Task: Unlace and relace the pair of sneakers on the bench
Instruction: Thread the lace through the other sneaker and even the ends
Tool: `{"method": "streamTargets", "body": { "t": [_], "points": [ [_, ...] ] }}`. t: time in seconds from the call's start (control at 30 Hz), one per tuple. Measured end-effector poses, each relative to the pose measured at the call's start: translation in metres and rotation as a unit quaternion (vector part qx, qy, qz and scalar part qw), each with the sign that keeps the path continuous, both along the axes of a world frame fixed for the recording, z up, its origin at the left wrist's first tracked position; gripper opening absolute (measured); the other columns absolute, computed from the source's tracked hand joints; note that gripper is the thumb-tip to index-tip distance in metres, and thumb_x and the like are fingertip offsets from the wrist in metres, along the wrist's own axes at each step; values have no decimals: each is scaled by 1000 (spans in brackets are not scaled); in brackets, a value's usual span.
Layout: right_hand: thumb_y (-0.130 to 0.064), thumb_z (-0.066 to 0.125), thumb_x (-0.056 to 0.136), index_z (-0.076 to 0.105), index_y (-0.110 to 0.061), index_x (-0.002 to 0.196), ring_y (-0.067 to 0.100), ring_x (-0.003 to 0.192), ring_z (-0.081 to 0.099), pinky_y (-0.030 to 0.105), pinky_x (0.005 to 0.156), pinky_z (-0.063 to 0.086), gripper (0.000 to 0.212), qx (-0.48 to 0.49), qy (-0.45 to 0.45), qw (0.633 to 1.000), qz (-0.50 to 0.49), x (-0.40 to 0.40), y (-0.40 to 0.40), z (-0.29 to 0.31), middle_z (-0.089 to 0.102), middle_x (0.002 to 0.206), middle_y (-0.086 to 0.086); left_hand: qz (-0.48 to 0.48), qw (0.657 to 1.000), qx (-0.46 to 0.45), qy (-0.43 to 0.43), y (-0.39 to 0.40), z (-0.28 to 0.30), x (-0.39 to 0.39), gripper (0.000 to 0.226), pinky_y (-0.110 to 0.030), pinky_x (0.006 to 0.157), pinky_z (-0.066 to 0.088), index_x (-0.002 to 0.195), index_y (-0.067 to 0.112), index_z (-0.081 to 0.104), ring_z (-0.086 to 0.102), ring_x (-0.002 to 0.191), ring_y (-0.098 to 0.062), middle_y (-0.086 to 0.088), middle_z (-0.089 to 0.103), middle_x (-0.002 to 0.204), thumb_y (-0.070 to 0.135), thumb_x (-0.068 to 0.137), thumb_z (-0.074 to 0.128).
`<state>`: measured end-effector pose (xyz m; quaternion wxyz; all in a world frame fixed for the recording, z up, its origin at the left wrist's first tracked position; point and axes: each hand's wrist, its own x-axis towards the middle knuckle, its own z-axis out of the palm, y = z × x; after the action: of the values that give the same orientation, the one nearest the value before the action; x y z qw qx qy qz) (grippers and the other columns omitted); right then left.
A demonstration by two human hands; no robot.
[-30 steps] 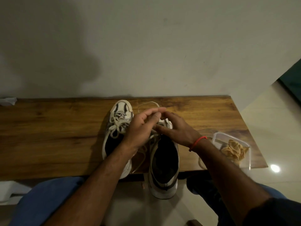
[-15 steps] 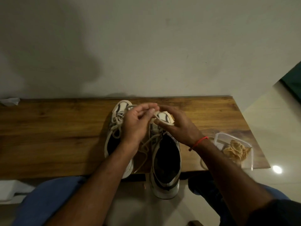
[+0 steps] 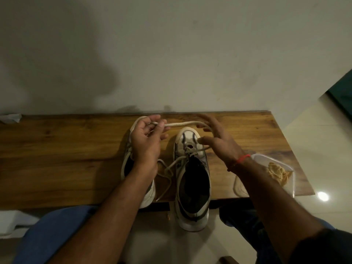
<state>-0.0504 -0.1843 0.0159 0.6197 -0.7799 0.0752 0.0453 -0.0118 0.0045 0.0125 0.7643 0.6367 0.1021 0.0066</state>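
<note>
Two white sneakers stand side by side on the wooden bench, toes toward the wall. The right sneaker is mostly unlaced, its heel hanging over the bench's front edge. My left arm covers much of the left sneaker. A cream shoelace stretches between my hands above the toes. My left hand pinches one end of it. My right hand hovers over the right sneaker's toe with the lace running through its spread fingers. Loose lace trails between the shoes.
A clear plastic container holding a crumpled tan thing sits at the bench's right end, partly over the edge. A bit of white paper lies at the far left by the wall. The wall rises directly behind the bench. My knees are below the front edge.
My hands have moved apart and toward the wall, drawing the lace out taut between them; a second ago they were together over the right sneaker's eyelets.
</note>
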Motion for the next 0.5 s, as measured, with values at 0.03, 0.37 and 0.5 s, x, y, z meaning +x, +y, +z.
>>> {"method": "streamTargets", "body": {
  "t": [0.03, 0.37, 0.5],
  "points": [
    [-18, 60, 89, 36, -42, 146, 12, 128, 44, 29, 95, 45, 67, -22, -28, 999, 30, 0, 3, 1, 49, 140, -2, -21, 999, 38, -18, -2, -1, -3, 19, -28, 73, 61, 112, 13, 67, 76, 91, -16, -2, 77, 102, 8, 94, 70],
    [-26, 59, 98, 70, -32, 85, 8, 60, 54, 32, 61, 49, 19, -160, -108, 980, 52, 7, 1, -5, 58, 61, -11, -43, 998, -34, 26, -6, 3, -6, 17, -26, 72, 60, 113, 13, 68, 74, 95, -16, -2, 78, 103, 7, 98, 63],
    [-31, 58, 98, 69, -32, 90, 8, 69, 61, 40, 75, 55, 14, -254, -36, 964, 69, 7, -7, -12, 65, 71, -7, 50, 987, -143, 47, 6, 4, 7, 28, -28, 75, 59, 126, 13, 60, 75, 100, -20, -9, 77, 105, 5, 99, 61]
  ]
}}
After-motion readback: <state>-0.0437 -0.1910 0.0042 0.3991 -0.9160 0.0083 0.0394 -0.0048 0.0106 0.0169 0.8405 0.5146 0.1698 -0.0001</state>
